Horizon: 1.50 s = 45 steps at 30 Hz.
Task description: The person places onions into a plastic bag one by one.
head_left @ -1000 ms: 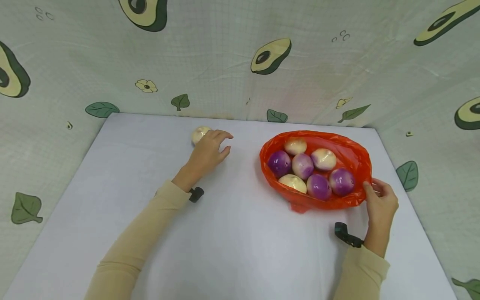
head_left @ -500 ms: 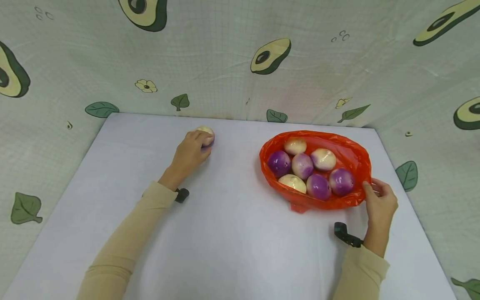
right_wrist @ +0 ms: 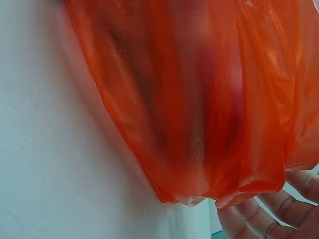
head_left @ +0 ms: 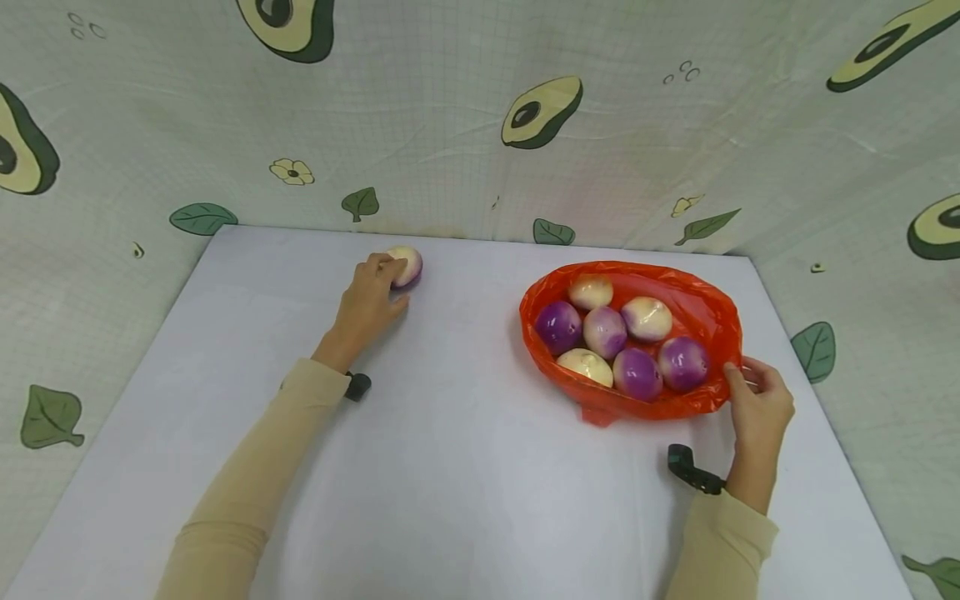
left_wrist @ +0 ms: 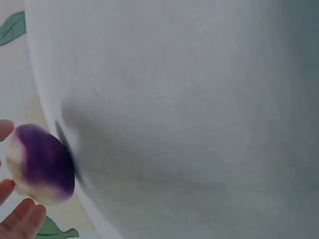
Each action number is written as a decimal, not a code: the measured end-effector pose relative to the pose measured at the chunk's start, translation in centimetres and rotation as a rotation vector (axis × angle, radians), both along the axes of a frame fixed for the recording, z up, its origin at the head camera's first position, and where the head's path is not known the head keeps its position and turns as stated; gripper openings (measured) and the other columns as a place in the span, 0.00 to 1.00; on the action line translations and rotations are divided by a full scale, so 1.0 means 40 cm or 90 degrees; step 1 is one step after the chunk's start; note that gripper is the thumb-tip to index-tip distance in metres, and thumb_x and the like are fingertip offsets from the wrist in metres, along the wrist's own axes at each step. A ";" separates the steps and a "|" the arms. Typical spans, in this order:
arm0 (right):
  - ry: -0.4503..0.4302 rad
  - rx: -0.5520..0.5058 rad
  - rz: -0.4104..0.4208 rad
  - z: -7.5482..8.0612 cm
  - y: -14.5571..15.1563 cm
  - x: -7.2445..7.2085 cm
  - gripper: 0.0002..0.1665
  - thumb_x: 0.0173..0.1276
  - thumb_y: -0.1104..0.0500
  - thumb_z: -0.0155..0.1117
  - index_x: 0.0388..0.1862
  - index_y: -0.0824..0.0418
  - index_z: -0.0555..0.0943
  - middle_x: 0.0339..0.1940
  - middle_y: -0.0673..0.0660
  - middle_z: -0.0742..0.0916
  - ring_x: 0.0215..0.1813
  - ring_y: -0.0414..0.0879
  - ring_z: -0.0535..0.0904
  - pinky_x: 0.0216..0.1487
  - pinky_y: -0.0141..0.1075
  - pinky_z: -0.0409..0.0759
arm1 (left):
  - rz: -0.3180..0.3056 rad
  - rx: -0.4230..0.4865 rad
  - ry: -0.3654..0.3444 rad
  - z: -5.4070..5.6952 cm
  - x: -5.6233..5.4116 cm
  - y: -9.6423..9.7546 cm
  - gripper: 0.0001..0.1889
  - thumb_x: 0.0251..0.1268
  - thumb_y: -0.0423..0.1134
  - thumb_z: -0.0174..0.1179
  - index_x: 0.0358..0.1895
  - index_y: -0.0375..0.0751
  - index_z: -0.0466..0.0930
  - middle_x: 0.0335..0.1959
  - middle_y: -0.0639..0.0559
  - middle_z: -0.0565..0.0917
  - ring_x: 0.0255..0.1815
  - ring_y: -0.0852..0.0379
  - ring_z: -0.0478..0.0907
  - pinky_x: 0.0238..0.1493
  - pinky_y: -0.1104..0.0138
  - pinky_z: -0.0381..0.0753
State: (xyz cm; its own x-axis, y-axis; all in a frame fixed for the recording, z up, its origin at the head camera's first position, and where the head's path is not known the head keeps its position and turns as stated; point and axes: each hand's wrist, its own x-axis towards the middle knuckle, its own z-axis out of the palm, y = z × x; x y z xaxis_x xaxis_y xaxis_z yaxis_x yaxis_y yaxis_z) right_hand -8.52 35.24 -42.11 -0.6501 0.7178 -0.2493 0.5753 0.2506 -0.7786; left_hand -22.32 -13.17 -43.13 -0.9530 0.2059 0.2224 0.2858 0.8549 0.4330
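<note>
A purple-and-white turnip (head_left: 406,267) sits near the table's far edge, and its purple side (left_wrist: 47,162) faces the left wrist camera. My left hand (head_left: 365,302) is at the turnip's near left, fingers spread with the fingertips (left_wrist: 32,216) at its surface; the thumb stands apart from the fingers. On the right, a red plastic bag (head_left: 701,304) lies with its mouth wide and several turnips (head_left: 637,373) inside. My right hand (head_left: 761,408) pinches the bag's right rim between thumb and fingers. In the right wrist view the bag's side (right_wrist: 189,124) hides most of the contents.
A white table (head_left: 465,492) lies under everything. Behind and beside it hangs pale cloth (head_left: 442,125) printed with avocados and leaves. Each wrist carries a small dark camera, such as the right one (head_left: 693,471).
My left hand has drawn back left from above the turnip to its near left side, and the turnip has turned to show more purple. My right hand stays at the bag's rim.
</note>
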 end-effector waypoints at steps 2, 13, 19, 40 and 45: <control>0.006 0.010 0.001 -0.001 0.000 0.000 0.31 0.67 0.41 0.52 0.66 0.49 0.68 0.58 0.52 0.75 0.45 0.32 0.68 0.58 0.30 0.74 | 0.010 0.008 0.010 -0.002 -0.008 -0.002 0.26 0.55 0.36 0.61 0.60 0.39 0.70 0.59 0.39 0.67 0.58 0.37 0.66 0.42 0.42 0.77; 0.012 0.020 0.021 -0.037 0.031 -0.003 0.34 0.63 0.35 0.53 0.65 0.47 0.69 0.52 0.48 0.77 0.47 0.35 0.71 0.38 0.25 0.80 | 0.061 0.006 -0.004 0.000 -0.058 -0.012 0.28 0.56 0.38 0.62 0.60 0.41 0.64 0.60 0.39 0.62 0.56 0.37 0.64 0.43 0.44 0.76; 0.014 0.018 0.027 -0.042 0.034 -0.002 0.34 0.62 0.34 0.53 0.65 0.46 0.69 0.52 0.47 0.77 0.48 0.36 0.72 0.39 0.26 0.80 | 0.092 0.040 -0.030 -0.003 -0.086 -0.018 0.28 0.58 0.42 0.62 0.60 0.40 0.62 0.61 0.38 0.62 0.57 0.37 0.64 0.52 0.44 0.73; 0.005 0.014 0.013 -0.049 0.044 -0.004 0.34 0.62 0.33 0.52 0.65 0.44 0.68 0.55 0.47 0.76 0.50 0.37 0.71 0.40 0.22 0.78 | 0.102 0.028 -0.063 0.017 -0.114 -0.003 0.22 0.56 0.42 0.63 0.50 0.41 0.65 0.56 0.33 0.64 0.52 0.33 0.67 0.49 0.44 0.74; 0.001 0.005 0.011 -0.076 0.069 -0.014 0.33 0.62 0.35 0.54 0.66 0.42 0.68 0.58 0.49 0.75 0.52 0.38 0.71 0.48 0.27 0.78 | 0.100 0.024 -0.072 0.024 -0.108 0.002 0.22 0.57 0.41 0.63 0.51 0.41 0.65 0.56 0.34 0.64 0.51 0.35 0.67 0.51 0.44 0.73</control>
State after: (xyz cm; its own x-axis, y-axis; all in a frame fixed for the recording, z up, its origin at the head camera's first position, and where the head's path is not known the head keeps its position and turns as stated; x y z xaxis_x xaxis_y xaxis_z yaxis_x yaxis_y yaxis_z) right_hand -9.09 37.98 -45.15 -0.6628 0.7080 -0.2436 0.5701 0.2663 -0.7772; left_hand -26.64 -13.11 -42.19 -0.9922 0.0460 0.1162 0.0973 0.8678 0.4873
